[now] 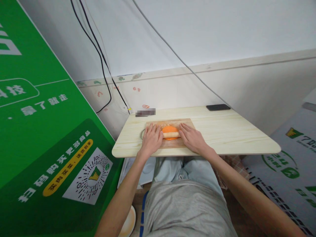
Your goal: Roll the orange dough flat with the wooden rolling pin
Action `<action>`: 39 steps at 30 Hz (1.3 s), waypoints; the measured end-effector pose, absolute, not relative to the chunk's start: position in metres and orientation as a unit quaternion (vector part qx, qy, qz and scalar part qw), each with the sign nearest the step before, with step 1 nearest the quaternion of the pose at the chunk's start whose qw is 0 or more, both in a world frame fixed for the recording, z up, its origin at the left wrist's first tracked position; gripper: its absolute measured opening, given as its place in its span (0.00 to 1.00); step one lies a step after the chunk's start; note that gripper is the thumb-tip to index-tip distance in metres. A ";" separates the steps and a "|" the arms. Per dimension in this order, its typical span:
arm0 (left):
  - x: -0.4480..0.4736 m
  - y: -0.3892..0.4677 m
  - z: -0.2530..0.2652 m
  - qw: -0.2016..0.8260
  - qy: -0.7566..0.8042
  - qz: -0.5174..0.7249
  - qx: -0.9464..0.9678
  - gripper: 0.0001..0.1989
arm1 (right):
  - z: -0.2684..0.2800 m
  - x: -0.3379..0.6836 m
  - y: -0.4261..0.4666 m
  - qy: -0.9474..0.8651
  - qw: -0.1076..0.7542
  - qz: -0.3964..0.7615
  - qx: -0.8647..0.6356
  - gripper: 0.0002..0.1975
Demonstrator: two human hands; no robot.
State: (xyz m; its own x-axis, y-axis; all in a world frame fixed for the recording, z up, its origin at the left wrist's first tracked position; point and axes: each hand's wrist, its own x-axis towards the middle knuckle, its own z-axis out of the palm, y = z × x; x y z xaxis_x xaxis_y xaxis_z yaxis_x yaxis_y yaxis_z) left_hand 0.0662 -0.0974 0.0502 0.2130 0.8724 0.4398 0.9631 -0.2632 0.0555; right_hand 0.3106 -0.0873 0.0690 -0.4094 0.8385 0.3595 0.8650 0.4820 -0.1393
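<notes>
A pale wooden rolling pin (170, 135) lies crosswise on a flat, round orange sheet that looks like dough (170, 129). My left hand (151, 138) is closed over the pin's left end, its fingers reaching forward over it. Over the right end, my right hand (192, 136) grips in the same way, fingers angled inward. Both ends of the pin are hidden under my hands. Beneath the orange sheet is a wooden board (189, 122), with what looks like clear plastic film around the sheet. A thin metal loop (142, 134) shows just left of my left hand.
The light wooden table (234, 135) has rounded front corners. A black phone (218, 107) lies at its back right, and a blurred dark object (145, 112) at its back left. Cables (172, 49) run down the wall. A green panel (49, 131) stands at the left.
</notes>
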 end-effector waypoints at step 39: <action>0.060 -0.022 0.068 0.045 -0.633 -0.140 -0.760 0.27 | 0.082 0.297 -0.005 -0.842 0.099 -0.043 -0.529 0.23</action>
